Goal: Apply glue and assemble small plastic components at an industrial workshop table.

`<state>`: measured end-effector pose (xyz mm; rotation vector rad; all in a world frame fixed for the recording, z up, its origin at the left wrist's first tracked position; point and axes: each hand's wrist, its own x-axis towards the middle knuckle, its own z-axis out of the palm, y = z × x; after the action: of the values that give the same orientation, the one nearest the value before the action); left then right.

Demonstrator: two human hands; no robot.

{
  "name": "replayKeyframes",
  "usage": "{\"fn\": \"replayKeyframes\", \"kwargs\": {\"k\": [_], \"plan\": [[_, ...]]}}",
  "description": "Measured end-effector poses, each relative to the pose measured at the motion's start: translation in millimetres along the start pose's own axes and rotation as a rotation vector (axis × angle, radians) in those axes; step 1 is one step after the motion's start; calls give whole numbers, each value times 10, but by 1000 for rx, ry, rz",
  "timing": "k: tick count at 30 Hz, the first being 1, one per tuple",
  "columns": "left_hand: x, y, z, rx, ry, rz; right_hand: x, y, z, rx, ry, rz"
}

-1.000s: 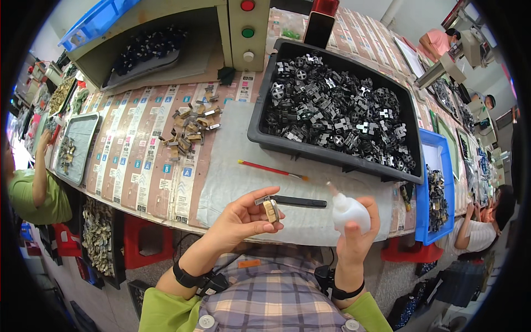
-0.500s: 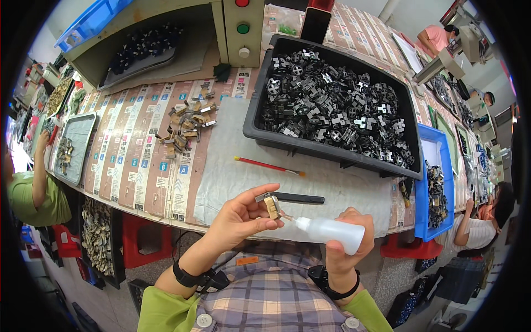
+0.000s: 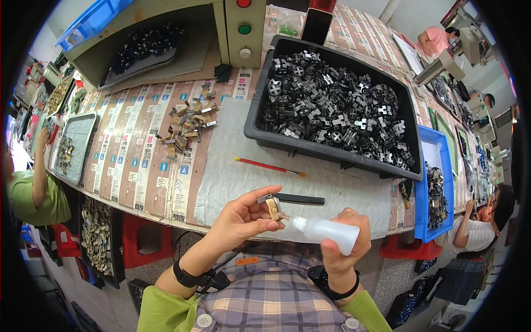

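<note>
Head, left hand (image 3: 242,217): we pinch the tan part (image 3: 272,208), seemingly for steadiness.
Right hand (image 3: 342,264): we clasp the bottle (image 3: 326,231), likely tilted for aim.

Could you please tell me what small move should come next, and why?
Perhaps the right hand should gently squeeze the white bottle, since its nozzle points toward, and seems close to, the small tan part held in the left hand.

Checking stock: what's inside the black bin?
The black bin holds a heap of small black-and-silver parts; the upper ones hide the bin's floor and whatever lies deeper.
</note>
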<state>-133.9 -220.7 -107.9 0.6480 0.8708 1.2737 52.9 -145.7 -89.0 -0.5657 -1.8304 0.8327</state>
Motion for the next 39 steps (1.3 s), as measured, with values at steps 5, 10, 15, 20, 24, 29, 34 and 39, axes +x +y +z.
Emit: {"fn": "replayKeyframes", "kwargs": {"k": [5,10,15,20,24,29,34,39], "plan": [[5,0,16,-13,66,-10,7,-15,-23,-21,-33,-12],[7,-21,-3,-6,66,0,7,-8,-20,-33,-15,9],[-2,-10,13,3,68,1,10,-18,-27,7,17,15],[-4,-3,31,1,81,-21,11,5,16,13,36,12],[3,-12,22,26,77,-9,16,-17,56,-29,35,64],[40,-11,26,58,61,-22,-8,65,-78,-40,58,19],[74,-34,-26,37,176,-10,45,239,-486,217,455,350],[135,-41,-58,-4,229,46,-106,708,-1004,-68,377,524]]}}
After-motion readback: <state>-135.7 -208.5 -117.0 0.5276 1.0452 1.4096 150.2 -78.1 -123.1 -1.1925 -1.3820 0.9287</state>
